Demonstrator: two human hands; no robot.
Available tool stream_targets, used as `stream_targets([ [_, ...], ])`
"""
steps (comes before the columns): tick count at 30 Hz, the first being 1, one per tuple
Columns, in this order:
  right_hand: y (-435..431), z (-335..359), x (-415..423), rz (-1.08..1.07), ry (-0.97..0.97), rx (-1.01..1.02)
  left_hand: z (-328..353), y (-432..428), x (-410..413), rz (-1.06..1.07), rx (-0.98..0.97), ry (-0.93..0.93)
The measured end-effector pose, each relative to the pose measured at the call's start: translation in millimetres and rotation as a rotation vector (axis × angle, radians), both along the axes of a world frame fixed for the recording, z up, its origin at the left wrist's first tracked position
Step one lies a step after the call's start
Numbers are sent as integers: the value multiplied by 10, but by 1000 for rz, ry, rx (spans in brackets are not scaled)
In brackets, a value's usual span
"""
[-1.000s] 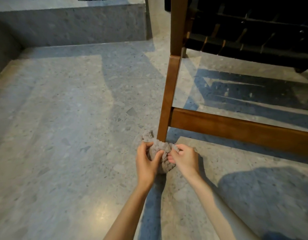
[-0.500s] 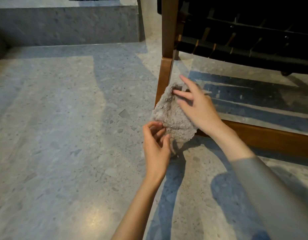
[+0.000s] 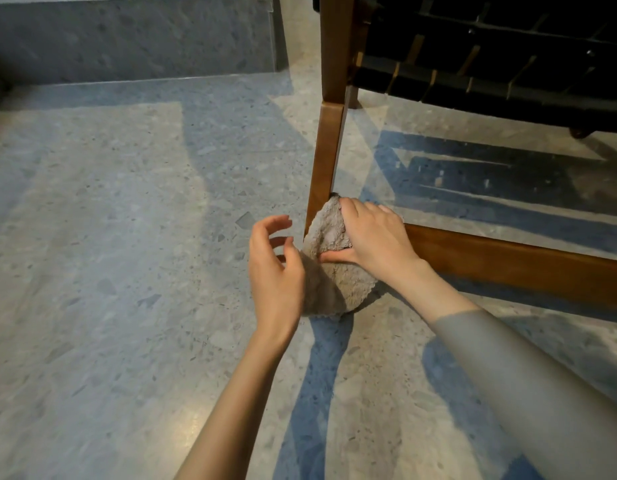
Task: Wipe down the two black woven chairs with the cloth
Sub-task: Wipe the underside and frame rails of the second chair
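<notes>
Speckled stone floor [image 3: 109, 237] is running under everything, with a low ledge [image 3: 127, 39] sitting well behind the chair leg [image 3: 329, 150]. Right hand [image 3: 376, 237] is gripping the cloth [image 3: 334, 282], fingers and thumb curled round it, pressing it low on that leg where the wooden rail [image 3: 507, 261] is joining. Left hand [image 3: 275, 271] is hovering just beside the leg, fingers loose and apart, holding nothing. Black woven seat [image 3: 490, 64] is hanging up beside the leg's top.

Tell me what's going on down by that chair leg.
A person is wiping the wooden frame of a black woven chair. The right hand grips a grey cloth and presses it where the leg meets the lower rail. The left hand hovers beside the cloth, fingers loosely curled, holding nothing.
</notes>
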State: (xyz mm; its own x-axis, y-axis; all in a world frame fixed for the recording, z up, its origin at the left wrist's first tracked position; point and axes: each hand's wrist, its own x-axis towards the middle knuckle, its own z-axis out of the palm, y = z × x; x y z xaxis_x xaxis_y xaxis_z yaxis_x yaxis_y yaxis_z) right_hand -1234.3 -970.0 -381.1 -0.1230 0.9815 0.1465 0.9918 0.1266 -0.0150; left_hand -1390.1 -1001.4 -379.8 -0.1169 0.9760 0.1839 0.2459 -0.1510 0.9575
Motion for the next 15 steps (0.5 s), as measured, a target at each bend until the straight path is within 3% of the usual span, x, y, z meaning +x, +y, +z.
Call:
stream_targets([
  [9, 15, 36, 96, 83, -75, -22, 105, 39, 122, -211, 122, 330],
  [15, -116, 6, 148, 11, -86, 3, 114, 22, 235, -416, 197, 557],
])
